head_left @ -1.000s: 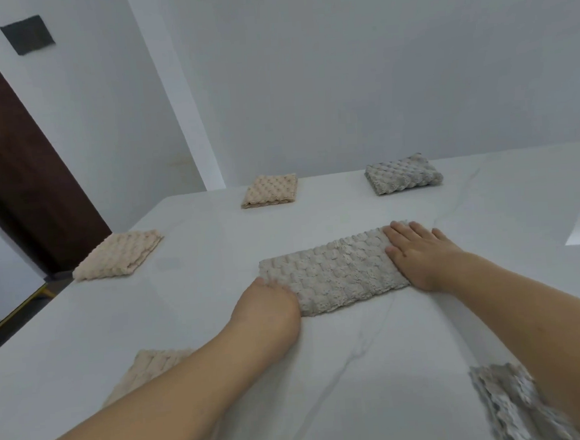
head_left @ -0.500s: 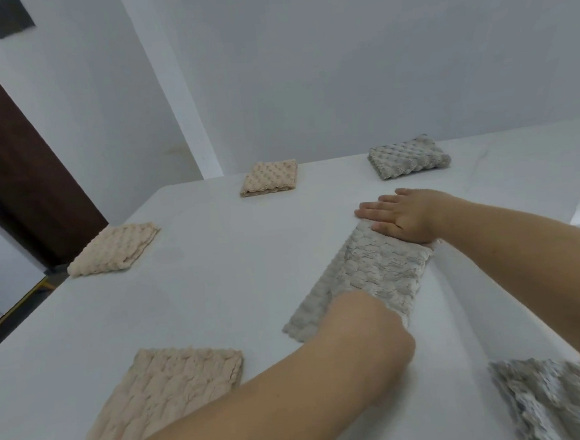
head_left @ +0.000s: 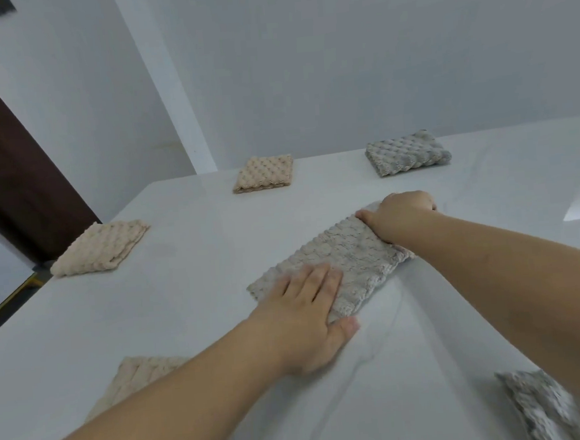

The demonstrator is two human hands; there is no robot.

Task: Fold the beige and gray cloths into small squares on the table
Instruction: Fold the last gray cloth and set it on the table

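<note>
A gray bubble-textured cloth (head_left: 346,253), folded into a long strip, lies diagonally in the middle of the white table (head_left: 184,296). My left hand (head_left: 306,321) rests flat on its near end, fingers spread, thumb on the table beside the edge. My right hand (head_left: 401,215) is curled over the strip's far end and grips it. A beige cloth (head_left: 135,378) lies flat near the front left, partly hidden under my left forearm. A crumpled gray cloth (head_left: 548,404) sits at the front right, partly behind my right arm.
Folded squares sit around the table: a beige one (head_left: 264,173) and a gray one (head_left: 407,153) at the far edge, another beige one (head_left: 102,248) at the left edge. A dark door (head_left: 12,191) stands beyond the left edge; a white wall runs behind.
The gray strip has turned from lying sideways to lying diagonally. My left hand has opened from a fist to flat on the near end. My right hand has gone from flat to curled on the far end.
</note>
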